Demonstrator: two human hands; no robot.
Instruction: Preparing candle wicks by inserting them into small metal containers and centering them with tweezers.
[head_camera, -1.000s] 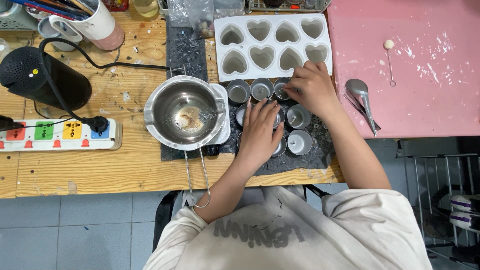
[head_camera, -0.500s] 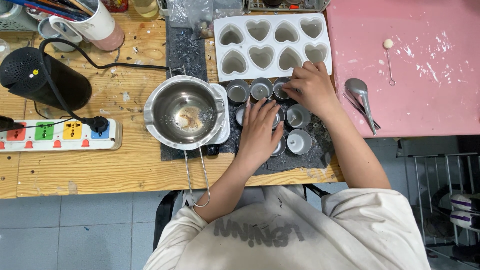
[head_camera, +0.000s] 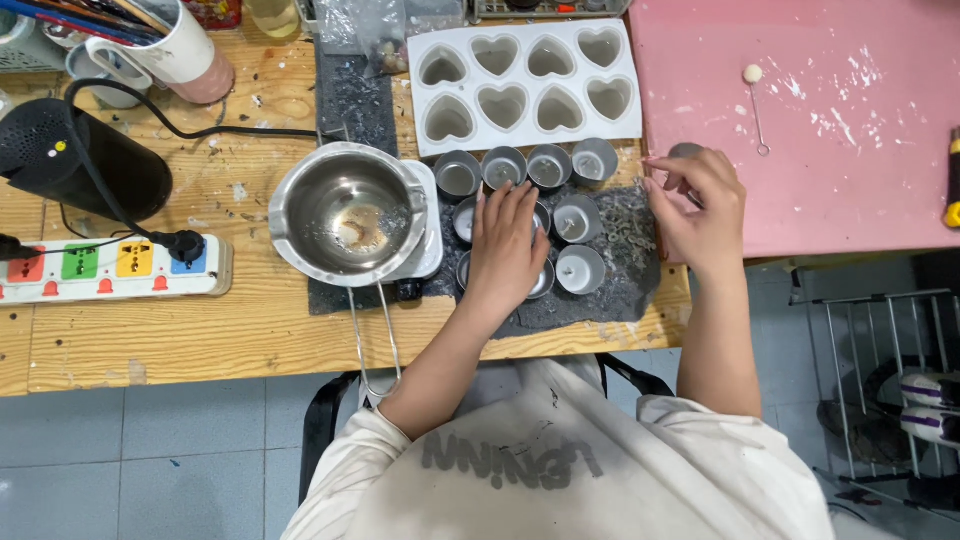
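Two hands | left hand (head_camera: 507, 245) flat on small metal cups (head_camera: 580, 268) | right hand (head_camera: 695, 205) at mat edge (head_camera: 640, 240)

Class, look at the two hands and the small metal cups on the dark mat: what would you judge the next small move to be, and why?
Probably the right hand reaches to the spoon just beyond its fingertips on the pink board. That hand is empty and off the cups, while the left hand lies flat on the small metal cups, steadying them. Several cups show a wick, and the melting pot is nearly empty.

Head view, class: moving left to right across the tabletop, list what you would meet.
Black cylindrical speaker → white power strip with coloured sockets → steel melting pot → left hand → right hand → pink mat.
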